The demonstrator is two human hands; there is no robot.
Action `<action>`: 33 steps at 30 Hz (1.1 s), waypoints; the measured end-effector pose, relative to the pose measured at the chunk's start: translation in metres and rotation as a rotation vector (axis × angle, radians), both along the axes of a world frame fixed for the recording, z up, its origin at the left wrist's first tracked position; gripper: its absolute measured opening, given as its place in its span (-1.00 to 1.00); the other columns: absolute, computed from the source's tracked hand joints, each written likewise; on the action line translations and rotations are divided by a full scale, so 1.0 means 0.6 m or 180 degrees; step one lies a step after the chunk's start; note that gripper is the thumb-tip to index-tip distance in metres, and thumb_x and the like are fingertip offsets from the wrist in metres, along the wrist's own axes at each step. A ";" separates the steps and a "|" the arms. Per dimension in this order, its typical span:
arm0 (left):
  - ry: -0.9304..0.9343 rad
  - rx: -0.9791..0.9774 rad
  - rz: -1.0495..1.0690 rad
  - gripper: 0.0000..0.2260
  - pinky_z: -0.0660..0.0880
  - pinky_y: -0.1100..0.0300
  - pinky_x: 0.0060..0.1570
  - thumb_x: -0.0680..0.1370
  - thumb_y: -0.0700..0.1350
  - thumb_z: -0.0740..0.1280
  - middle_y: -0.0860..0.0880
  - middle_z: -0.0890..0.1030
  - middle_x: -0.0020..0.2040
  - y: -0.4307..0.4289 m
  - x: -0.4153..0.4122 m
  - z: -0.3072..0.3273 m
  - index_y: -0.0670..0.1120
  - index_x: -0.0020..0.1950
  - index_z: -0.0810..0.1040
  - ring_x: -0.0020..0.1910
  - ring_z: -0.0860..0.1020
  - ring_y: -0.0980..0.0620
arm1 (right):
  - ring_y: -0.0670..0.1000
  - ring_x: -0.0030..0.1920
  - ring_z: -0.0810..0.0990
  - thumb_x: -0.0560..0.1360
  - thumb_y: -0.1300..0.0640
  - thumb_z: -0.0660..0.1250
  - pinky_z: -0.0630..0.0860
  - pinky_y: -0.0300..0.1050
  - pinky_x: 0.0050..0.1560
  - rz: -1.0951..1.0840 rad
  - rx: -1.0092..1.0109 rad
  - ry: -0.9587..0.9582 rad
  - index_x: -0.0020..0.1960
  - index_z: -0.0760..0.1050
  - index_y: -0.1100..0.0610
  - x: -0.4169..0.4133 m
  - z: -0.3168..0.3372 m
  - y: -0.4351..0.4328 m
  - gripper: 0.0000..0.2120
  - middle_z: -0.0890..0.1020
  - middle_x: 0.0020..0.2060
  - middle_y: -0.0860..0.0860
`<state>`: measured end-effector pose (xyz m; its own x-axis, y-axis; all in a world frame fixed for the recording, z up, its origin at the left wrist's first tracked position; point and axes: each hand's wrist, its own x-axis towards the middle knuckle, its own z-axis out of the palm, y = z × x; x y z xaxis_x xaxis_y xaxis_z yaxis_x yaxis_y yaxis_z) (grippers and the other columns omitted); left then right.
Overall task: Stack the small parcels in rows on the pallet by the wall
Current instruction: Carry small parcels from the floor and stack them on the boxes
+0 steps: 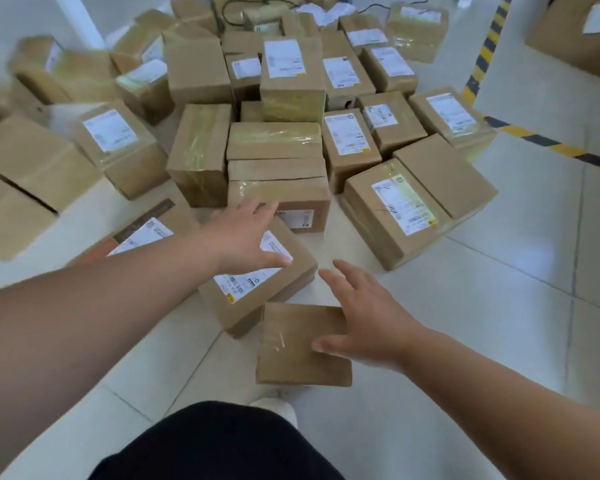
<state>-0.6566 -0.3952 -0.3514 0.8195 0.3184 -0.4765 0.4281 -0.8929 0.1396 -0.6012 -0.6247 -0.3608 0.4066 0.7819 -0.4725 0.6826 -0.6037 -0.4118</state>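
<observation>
Floor tiles point(506, 306) are strewn with parcels point(274, 140); a plain parcel point(291, 355) is found at 8 o'clock under the released right grip point(364, 317), the released left grip point(246, 237) farther.

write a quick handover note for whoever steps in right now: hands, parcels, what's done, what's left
Left hand: open, fingers spread over the labelled parcel; contact unclear.
Right hand: open, at the right edge of the plain parcel; not gripping it.
Parcels: a loose heap on the tiled floor, none in hand.
Done: nothing that shows; no pallet in view.
Left: lift these two, then the heap, and stack them in rows on the pallet.
</observation>
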 end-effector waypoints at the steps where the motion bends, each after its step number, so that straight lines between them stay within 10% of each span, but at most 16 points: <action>1: 0.0062 -0.0042 0.0045 -0.03 0.07 -0.14 0.51 0.44 0.39 0.29 -0.07 -0.08 0.62 0.003 -0.008 -0.016 0.01 0.61 -0.15 0.59 -0.06 -0.07 | 0.00 0.57 -0.15 0.39 -0.29 0.43 -0.03 -0.06 0.54 0.0079 -0.0010 0.0026 0.61 -0.15 -0.08 -0.006 -0.005 0.006 0.03 -0.14 0.59 -0.07; 8: 0.0367 -0.0195 0.0370 0.05 0.10 -0.17 0.49 0.36 0.41 0.37 -0.12 -0.09 0.61 0.020 -0.033 -0.099 0.09 0.60 -0.19 0.57 -0.05 -0.17 | 0.03 0.55 -0.34 0.24 -0.47 0.41 -0.18 0.10 0.56 0.1002 -0.0280 -0.0168 0.57 -0.32 -0.14 -0.033 -0.029 0.024 0.22 -0.30 0.56 -0.06; 12: 0.0545 -0.0171 0.0272 0.08 0.05 -0.15 0.50 0.35 0.42 0.38 -0.14 -0.15 0.61 0.017 -0.034 -0.111 0.07 0.60 -0.21 0.57 -0.05 -0.18 | 0.11 0.51 0.07 0.26 -0.35 0.43 0.11 0.05 0.50 0.0920 -0.0300 -0.0452 0.56 -0.30 -0.17 -0.014 -0.035 0.024 0.17 0.07 0.53 0.00; 23: 0.0583 -0.0055 0.0244 0.34 0.00 -0.37 0.42 0.09 0.53 0.43 -0.10 -0.40 0.55 -0.011 -0.015 -0.142 0.17 0.51 -0.44 0.57 -0.17 -0.23 | -0.04 0.13 0.53 0.29 -0.08 0.53 0.46 -0.29 -0.17 -0.1923 0.0630 0.0457 0.54 0.05 -0.26 0.132 0.047 -0.025 -0.02 0.42 0.26 -0.11; 33: -0.0059 -0.0149 0.0074 0.12 0.20 -0.19 0.38 0.20 0.40 0.37 0.02 -0.27 0.56 -0.042 0.024 -0.054 0.21 0.55 -0.24 0.52 -0.04 -0.19 | 0.01 0.18 0.57 0.33 -0.16 0.40 0.51 -0.06 0.06 -0.3818 0.1925 0.1327 0.55 0.15 -0.12 0.235 0.099 -0.098 -0.15 0.49 0.30 -0.04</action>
<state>-0.6423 -0.4205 -0.3837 0.8209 0.3151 -0.4763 0.4456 -0.8750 0.1891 -0.4603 -0.6836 -0.3012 0.8774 0.1870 -0.4419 -0.3492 -0.3827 -0.8553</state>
